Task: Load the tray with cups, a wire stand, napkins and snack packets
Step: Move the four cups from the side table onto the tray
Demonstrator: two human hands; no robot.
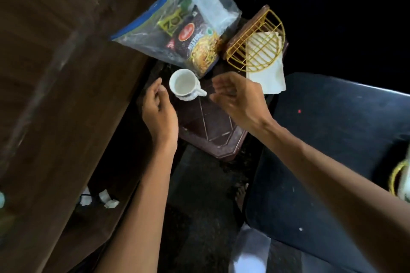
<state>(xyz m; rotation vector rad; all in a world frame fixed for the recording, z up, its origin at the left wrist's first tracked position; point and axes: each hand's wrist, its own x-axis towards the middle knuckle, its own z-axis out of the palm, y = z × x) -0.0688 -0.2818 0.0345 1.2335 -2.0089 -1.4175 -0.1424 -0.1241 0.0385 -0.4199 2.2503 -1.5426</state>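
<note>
A dark brown tray lies in the middle of the view. One white cup stands on its far left part, handle pointing right. A clear bag of snack packets rests on the tray's far end. At the far right a yellow wire stand lies tilted over white napkins. My left hand hovers just left of the cup with fingers loosely curled and nothing in it. Just right of the cup's handle, my right hand is spread and empty.
A brown wooden surface fills the left side. A dark cushioned seat lies to the right, with a yellow wire object at its right edge. Small white scraps lie low on the left. The background is dark.
</note>
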